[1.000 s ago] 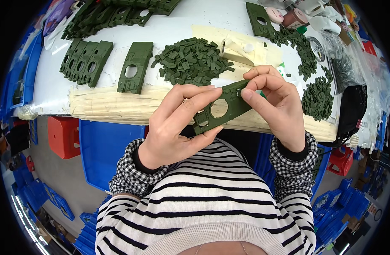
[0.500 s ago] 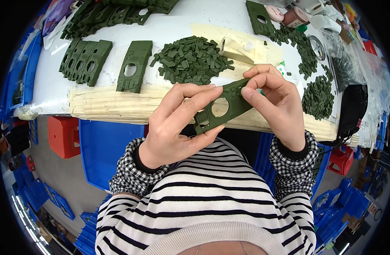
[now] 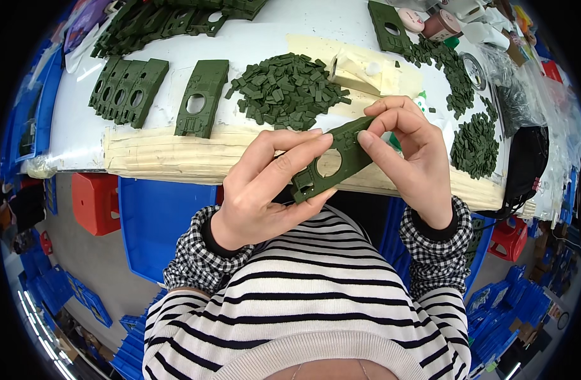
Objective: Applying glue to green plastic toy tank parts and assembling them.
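A flat dark green plastic plate [image 3: 331, 163] with a round hole is held in front of my chest, tilted up to the right. My left hand [image 3: 262, 187] grips its lower left end with thumb below and fingers on top. My right hand [image 3: 407, 158] pinches its upper right end with fingertips. Behind it on the white table [image 3: 81, 126] lies a heap of small green pieces [image 3: 284, 85]. One similar green plate [image 3: 200, 98] lies flat left of the heap.
A row of green plates [image 3: 126, 88] lies at the left, more are stacked at the back [image 3: 170, 19]. Further small green pieces [image 3: 475, 144] sit at the right beside bags and cups. A red stool [image 3: 94, 202] and blue crates [image 3: 154, 221] stand below the table edge.
The plate has stayed between both hands; my right fingers have shifted slightly along its upper right end.
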`<act>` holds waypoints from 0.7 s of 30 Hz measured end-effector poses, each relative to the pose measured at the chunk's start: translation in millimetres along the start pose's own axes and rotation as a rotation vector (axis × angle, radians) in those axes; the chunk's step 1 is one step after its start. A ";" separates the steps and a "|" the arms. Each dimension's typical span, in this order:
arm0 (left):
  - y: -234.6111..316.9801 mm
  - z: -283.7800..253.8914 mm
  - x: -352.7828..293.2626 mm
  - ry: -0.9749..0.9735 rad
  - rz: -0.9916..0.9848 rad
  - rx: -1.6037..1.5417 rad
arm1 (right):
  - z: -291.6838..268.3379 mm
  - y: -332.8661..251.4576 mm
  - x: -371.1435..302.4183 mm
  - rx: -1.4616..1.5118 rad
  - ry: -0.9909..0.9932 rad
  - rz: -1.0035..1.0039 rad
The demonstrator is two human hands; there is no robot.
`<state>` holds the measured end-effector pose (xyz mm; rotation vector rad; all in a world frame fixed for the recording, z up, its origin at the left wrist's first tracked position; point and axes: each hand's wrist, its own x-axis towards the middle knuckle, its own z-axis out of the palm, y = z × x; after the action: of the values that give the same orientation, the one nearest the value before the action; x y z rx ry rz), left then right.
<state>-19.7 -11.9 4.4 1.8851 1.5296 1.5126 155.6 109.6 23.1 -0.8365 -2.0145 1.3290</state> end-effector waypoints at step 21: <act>-2.4 -1.4 -3.7 0.000 -0.020 -0.059 | -0.9 -3.4 -2.3 0.119 -0.072 0.027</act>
<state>-21.7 -14.5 1.3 1.8317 1.4831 1.5324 157.1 107.3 26.3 -0.7744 -1.9627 1.4982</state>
